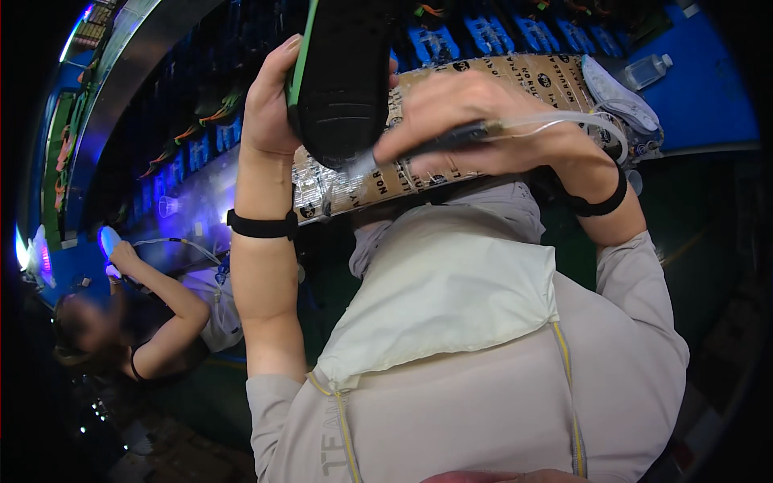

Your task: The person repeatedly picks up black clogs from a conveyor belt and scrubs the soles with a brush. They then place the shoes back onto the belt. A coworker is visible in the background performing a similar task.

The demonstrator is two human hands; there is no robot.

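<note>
My left hand [272, 101] is wrapped round a black, shoe-shaped piece [342, 97] with a bright green edge, held up at the top middle, its rounded end toward me. Its upper end runs out of view. Closed round a dark-handled brush [455, 138], my right hand [483, 113] is smeared by motion. The pale brush tip [362, 165] is at the lower rounded end of the black piece; whether it touches is blurred. A clear tube [576, 118] runs from the handle's rear, over my right wrist, toward the right.
Under my hands lies a printed cardboard sheet [531, 76] covered in clear film. At its right are a white shoe-shaped piece [618, 95] and a clear bottle [649, 71]. Several blue pieces [493, 36] line the far side. A co-worker [161, 322] sits at the left.
</note>
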